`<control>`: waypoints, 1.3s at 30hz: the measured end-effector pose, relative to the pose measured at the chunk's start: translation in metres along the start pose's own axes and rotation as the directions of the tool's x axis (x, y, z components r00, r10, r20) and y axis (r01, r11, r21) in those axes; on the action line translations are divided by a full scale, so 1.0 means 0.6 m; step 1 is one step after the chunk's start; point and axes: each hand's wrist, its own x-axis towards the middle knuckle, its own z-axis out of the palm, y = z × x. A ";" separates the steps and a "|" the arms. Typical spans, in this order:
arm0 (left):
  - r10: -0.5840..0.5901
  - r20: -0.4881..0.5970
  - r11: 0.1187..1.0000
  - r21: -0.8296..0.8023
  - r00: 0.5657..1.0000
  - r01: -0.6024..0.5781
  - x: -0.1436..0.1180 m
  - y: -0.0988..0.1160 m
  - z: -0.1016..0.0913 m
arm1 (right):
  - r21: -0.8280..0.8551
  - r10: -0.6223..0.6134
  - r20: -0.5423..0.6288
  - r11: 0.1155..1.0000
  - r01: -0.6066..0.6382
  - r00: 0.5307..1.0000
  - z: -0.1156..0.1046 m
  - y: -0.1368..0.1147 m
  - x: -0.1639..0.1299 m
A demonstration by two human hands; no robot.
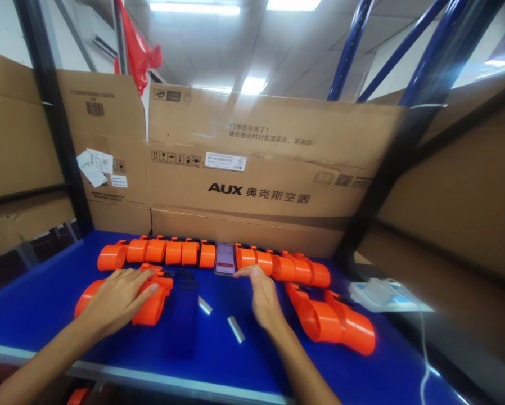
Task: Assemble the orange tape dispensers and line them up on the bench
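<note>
Fingers of left hand (120,295) spread flat over orange tube (151,301); right hand (263,295) fingers loosely extended, tips touching phone (225,259).

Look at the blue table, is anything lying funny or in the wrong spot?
Mostly tidy. A phone sits in the middle of the back row of orange tube pieces, breaking the line. Two small silver pieces lie loose at different angles between the left hand and right hand.

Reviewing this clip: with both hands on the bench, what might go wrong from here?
The right hand reaches past two loose short silver metal tubes; a sweep could roll them off the blue table. The left hand rests on orange plastic cylindrical parts near the front edge, which might get nudged off.
</note>
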 end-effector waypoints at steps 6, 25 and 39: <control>0.057 0.048 0.998 -0.011 0.997 -0.056 -0.007 -0.010 0.030 | -0.016 0.010 0.029 1.000 -0.009 1.000 0.000 0.000 0.000; 0.245 -0.254 0.934 0.322 0.936 -0.158 0.034 0.053 -0.119 | -0.008 0.011 0.065 1.000 -0.010 0.998 0.005 -0.010 0.000; 0.438 -0.326 0.735 -0.406 0.838 -0.543 0.059 0.311 -0.049 | 0.589 0.414 0.218 0.666 -0.457 0.884 0.038 0.007 0.007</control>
